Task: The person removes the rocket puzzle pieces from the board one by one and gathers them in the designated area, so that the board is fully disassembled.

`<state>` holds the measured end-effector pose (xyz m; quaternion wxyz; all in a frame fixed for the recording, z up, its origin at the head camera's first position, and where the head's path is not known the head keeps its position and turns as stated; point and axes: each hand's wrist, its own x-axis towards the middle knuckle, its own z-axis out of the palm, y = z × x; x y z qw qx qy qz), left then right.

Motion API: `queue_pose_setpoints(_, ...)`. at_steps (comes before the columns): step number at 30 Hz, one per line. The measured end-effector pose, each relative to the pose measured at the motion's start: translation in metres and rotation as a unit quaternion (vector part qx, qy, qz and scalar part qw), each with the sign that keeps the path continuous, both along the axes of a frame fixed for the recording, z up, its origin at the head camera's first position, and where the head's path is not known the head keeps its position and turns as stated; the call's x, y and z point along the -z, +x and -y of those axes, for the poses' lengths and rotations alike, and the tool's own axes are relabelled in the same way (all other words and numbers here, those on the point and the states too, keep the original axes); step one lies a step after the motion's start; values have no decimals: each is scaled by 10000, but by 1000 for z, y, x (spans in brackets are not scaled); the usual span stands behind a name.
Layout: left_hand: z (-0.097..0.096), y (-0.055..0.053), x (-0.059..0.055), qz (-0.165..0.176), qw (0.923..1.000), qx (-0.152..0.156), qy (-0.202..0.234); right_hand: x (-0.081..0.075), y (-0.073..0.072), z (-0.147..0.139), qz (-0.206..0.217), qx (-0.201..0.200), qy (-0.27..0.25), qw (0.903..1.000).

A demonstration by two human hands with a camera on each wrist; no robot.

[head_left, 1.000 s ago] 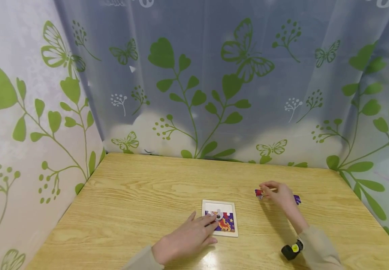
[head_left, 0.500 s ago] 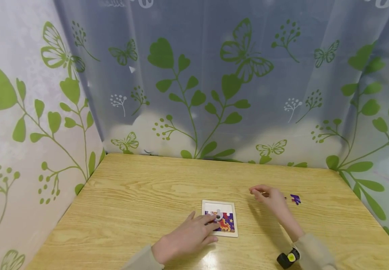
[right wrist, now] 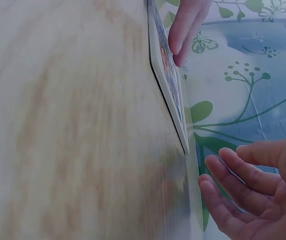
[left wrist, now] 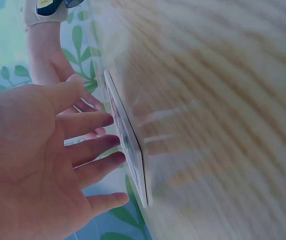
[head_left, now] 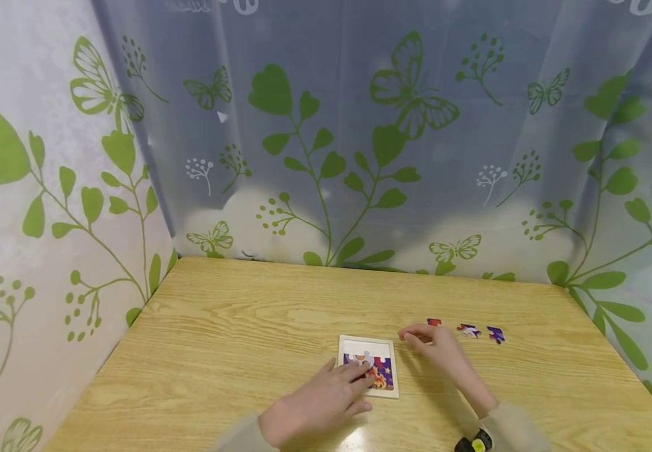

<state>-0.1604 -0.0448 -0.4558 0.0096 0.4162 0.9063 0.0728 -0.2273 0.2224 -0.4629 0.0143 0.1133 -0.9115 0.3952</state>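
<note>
A jigsaw puzzle (head_left: 385,371) with a fiery, starry picture lies in a white tray frame on the table. Its far strip shows bare white. My left hand (head_left: 326,397) lies over its near left part, fingers spread, fingertips touching or just above it. To the right of the frame hovers my right hand (head_left: 441,351), its fingers loosely bent and the thumb close to the index finger. The right wrist view shows nothing between these fingers (right wrist: 228,172). Behind that hand lie a red and purple puzzle piece (head_left: 434,321), a white and purple piece (head_left: 469,330) and a purple piece (head_left: 495,334).
The wooden table (head_left: 235,314) reaches back to a curtain (head_left: 326,157) printed with leaves and butterflies, which also hangs at both sides. A black device with a yellow label (head_left: 477,444) sits on the right wrist.
My right hand has moved left and nearer, away from the loose pieces toward the frame, uncovering the middle piece. My left hand stays over the puzzle with only a slight shift.
</note>
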Motion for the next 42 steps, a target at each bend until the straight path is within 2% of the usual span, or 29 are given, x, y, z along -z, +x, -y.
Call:
queue_pose_setpoints(4, -1, 3, 1, -94, 9998, 87, -118, 3, 2, 6, 19, -184, 179, 9997)
queue_pose_setpoints(13, -2, 4, 2, 133, 9997, 113, -162, 4, 7, 15, 12, -734, 192, 9971)
queue_pose_setpoints(31, -2, 4, 4, 169, 9996, 108, -204, 8, 8, 23, 47, -729, 266, 9970)
queue_pose_setpoints(42, -3, 3, 4, 238, 9995, 88, -206, 8, 6, 21, 273, -1022, -77, 9944)
